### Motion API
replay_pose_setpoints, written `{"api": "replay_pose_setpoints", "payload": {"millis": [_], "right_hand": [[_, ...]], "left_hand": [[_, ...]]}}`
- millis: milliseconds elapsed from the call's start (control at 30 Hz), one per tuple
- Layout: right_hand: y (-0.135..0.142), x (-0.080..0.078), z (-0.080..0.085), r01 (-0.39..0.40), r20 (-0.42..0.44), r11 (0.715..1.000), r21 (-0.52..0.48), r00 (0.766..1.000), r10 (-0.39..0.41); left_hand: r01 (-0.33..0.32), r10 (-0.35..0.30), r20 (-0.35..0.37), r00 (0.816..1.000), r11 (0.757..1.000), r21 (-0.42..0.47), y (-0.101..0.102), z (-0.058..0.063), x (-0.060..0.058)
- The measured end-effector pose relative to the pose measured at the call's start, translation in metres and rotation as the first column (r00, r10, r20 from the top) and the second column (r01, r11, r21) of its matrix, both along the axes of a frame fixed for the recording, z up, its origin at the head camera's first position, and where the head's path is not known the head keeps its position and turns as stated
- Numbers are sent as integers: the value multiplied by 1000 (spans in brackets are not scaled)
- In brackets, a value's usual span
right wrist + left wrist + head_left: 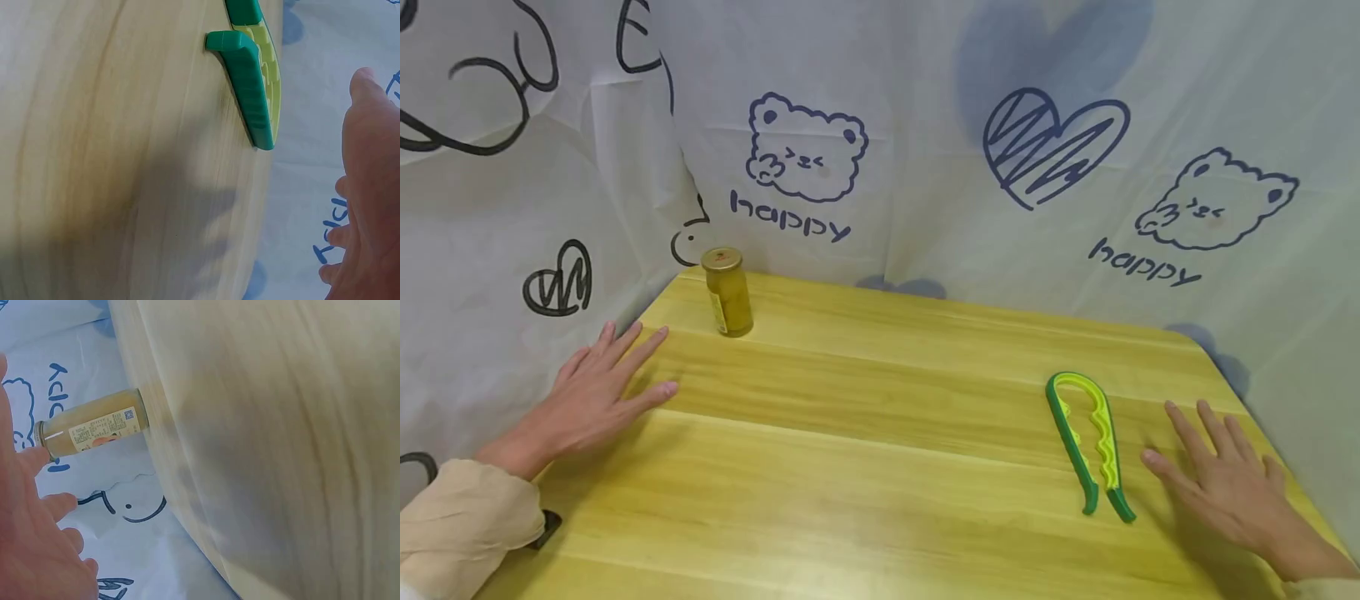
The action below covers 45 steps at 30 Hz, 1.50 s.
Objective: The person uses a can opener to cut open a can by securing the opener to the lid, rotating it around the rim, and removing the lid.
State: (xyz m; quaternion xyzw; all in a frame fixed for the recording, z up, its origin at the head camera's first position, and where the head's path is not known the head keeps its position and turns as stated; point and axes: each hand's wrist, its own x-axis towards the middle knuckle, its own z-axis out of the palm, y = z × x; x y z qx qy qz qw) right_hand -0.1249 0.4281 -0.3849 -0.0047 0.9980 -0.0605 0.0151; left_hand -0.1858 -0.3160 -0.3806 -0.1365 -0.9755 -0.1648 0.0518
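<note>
A glass jar with a gold lid and yellowish contents stands upright near the table's back left corner. Its printed label faces the left wrist view. My left hand, fingers spread, is held over the left edge of the table, nearest to the jar and apart from it. A green jar opener with a yellow toothed inner edge lies on the right half, its two handle ends toward me. To the right of the opener is my right hand, fingers spread and holding nothing.
The wooden table has rounded back corners. White cloth with drawn bears, hearts and writing hangs behind it and along both sides. A dark object shows at the left sleeve's cuff.
</note>
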Motion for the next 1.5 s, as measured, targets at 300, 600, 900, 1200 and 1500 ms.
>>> {"api": "replay_pose_setpoints", "payload": {"millis": [300,600,900,1200,1500], "right_hand": [[4,-2,-8,21,30,1000,-1,999,-21],[11,-5,-18,19,93,999,-41,996,-16],[12,-7,-19,14,98,999,-41,995,-10],[4,-5,-22,-40,89,994,-97,995,48],[0,-15,-23,8,187,996,-94,982,10]], "left_hand": [[-28,25,61,998,998,61,-3,-3,-8],[-71,63,45,997,978,197,-7,-2,-26],[-110,93,90,992,972,209,-5,7,-32],[-142,112,128,985,958,250,-1,5,-43],[-186,136,149,979,894,407,8,3,-59]]}}
